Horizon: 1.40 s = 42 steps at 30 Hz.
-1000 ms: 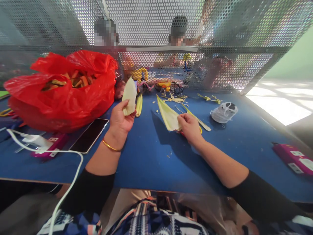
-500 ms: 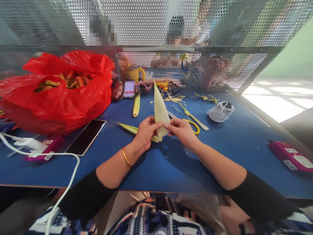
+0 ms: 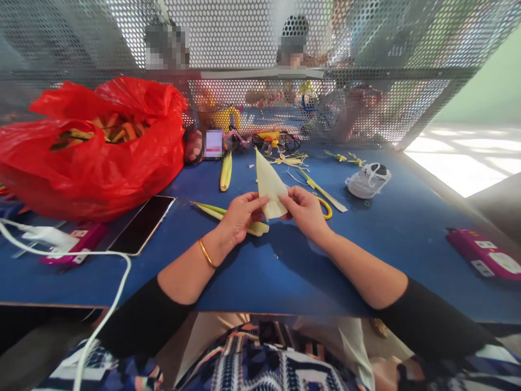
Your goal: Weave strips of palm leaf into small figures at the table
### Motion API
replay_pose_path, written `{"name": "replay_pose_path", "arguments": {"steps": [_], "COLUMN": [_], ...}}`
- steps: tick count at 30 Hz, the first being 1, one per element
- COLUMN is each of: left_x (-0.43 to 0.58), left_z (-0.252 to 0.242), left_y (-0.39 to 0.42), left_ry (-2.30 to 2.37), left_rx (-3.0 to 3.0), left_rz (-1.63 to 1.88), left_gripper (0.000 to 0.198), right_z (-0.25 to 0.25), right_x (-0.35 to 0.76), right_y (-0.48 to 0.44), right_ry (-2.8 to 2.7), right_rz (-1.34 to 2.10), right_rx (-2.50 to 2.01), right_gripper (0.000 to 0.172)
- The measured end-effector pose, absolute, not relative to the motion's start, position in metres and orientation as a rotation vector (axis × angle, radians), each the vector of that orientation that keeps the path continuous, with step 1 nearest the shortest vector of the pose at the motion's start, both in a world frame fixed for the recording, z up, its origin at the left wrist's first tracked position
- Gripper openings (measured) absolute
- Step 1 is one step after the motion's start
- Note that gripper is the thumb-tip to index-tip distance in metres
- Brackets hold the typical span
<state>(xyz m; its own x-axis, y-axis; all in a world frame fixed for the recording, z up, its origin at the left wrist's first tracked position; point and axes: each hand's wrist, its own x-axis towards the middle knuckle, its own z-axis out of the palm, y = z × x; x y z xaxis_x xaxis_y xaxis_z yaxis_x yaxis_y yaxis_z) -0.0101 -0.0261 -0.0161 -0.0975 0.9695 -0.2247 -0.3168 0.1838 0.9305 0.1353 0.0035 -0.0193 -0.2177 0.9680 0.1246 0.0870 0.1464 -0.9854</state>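
Note:
Between my two hands, a pale corn husk (image 3: 271, 182) stands with its pointed tip up and away from me. My left hand (image 3: 243, 213) pinches its lower left edge between thumb and fingers. At the lower right edge, my right hand (image 3: 304, 210) grips it the same way. More husk leaves (image 3: 255, 228) lie on the table under my left hand, partly covered by it. Beside my right hand shows the yellow handle loop (image 3: 325, 208) of what look like scissors, the rest hidden behind the hand. A long green-and-white husk strip (image 3: 323, 190) lies beyond that loop.
A red plastic bag (image 3: 134, 179) full of husk pieces fills the left, near a dark phone (image 3: 142, 225) and a white cable (image 3: 126, 271). A white-wrapped spool (image 3: 368, 181) and a purple power strip (image 3: 484, 252) stand right. Perforated metal mesh (image 3: 236, 32) closes the back, people behind.
The husk has been spread wider at its base and its tip sits lower. My right hand has shifted slightly, and the hands are a little further apart. The camera view has moved slightly.

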Motion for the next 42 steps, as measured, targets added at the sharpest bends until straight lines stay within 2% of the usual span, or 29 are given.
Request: {"name": "replay_pose_path", "arguments": {"steps": [3,8,16,21,30,38,42], "left_x": [-0.009,-0.009,-0.01,-0.008,-0.009,-0.009,-0.009], "left_z": [-0.016,-0.015,-0.015,-0.014,-0.01,-0.011,-0.012], "left_y": [-0.029,-0.03,-0.03,-0.031,-0.033,-0.033,-0.031], "left_ry": [1.124,1.188,1.181,1.218,1.222,1.259,1.246], "left_rx": [0.811,0.8,0.865,0.897,0.942,0.98,0.97], "left_rz": [1.113,1.183,1.193,1.173,1.076,1.077,1.1], "left_gripper": [0.034,0.029,0.034,0.038,0.043,0.035,0.035], "right_z": [-0.018,-0.009,-0.008,-0.011,-0.007,-0.007,-0.008], "right_x": [0.135,0.14,0.14,0.139,0.145,0.144,0.145], "right_y": [0.004,0.005,0.003,0.004,0.007,0.005,0.007], "right_ry": [-1.476,-1.49,-1.524,-1.54,-1.472,-1.432,-1.445], "right_rz": [1.241,1.506,1.552,1.584,1.87,1.925,1.876], "right_rx": [-1.05,-1.054,-1.145,-1.15,-1.213,-1.266,-1.208], "right_gripper": [0.025,0.027,0.024,0.028,0.023,0.021,0.028]}}
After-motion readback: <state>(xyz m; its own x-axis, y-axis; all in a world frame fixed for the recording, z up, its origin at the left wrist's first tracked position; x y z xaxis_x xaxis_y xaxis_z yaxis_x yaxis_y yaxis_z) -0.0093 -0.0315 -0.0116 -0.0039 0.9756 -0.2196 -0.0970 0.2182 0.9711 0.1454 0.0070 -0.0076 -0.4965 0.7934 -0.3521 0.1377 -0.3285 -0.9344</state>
